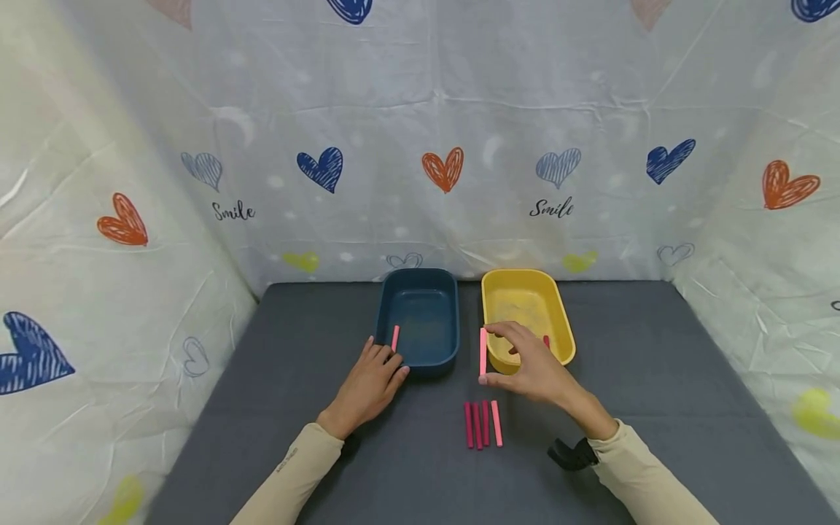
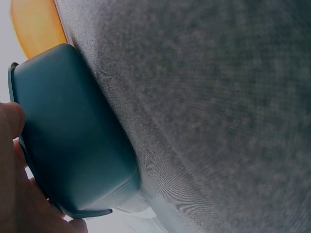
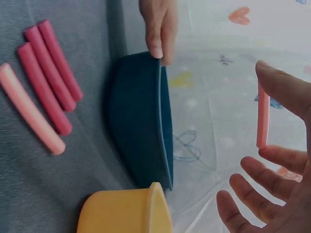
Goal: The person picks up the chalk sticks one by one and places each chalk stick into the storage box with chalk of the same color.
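Observation:
My left hand (image 1: 367,383) grips the near left rim of a dark blue plastic bin (image 1: 453,321), thumb on the rim in the left wrist view. Inside that bin a light pink stick (image 1: 396,337) leans by the fingers. My right hand (image 1: 531,364) pinches another light pink stick (image 1: 483,351) end to end between thumb and index finger, the other fingers spread in the right wrist view. It is held up at the near left corner of a yellow bin (image 1: 566,321). A dark pink stick (image 1: 546,340) shows inside the yellow bin, partly behind the hand.
On the grey cloth-covered table (image 1: 302,321), in front of the bins, lie three dark pink sticks (image 1: 477,425) and one light pink stick (image 1: 496,423) side by side. A black strap (image 1: 572,455) hangs at the right wrist. A heart-printed white curtain (image 1: 394,109) stands behind and at both sides.

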Motion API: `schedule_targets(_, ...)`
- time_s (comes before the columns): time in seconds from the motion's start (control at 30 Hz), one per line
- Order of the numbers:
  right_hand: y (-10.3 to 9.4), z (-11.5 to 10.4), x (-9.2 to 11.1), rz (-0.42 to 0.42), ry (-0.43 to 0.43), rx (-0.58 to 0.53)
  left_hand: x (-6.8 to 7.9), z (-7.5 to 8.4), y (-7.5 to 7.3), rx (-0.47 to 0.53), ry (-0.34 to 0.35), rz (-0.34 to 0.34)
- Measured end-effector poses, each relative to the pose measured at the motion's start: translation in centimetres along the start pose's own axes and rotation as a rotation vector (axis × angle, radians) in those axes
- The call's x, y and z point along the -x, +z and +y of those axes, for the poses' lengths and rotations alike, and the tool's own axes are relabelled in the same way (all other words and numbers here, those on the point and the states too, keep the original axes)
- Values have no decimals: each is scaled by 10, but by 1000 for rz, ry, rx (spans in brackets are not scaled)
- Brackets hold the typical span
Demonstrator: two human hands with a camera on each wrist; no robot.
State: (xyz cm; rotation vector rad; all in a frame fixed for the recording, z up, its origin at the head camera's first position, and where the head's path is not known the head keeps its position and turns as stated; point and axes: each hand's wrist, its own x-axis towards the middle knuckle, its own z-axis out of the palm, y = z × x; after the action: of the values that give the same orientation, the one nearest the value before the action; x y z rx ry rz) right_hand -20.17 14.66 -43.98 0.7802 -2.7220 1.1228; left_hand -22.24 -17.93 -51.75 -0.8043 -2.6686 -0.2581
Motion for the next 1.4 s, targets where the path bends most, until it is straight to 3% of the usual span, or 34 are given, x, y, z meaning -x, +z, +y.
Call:
schedule_targets(0.33,0,-8,-35,15,11,-8,0,0,-2,3,10,29)
schedule_targets(0.6,4,-9,-60,-11,63,25,0,1,-3,16,-9,-1)
schedule_targets(0.77,11,-3,-74,-30,104,48,-1,-1,-2,3,-5,5)
schedule_targets(1.0,29,8,-87,-32,101,-11,3,0,-1,-3,-26,-34)
schedule_targets(1.4,44,6,-114,-69,109,5,-2,0,-2,-9,-21,-34)
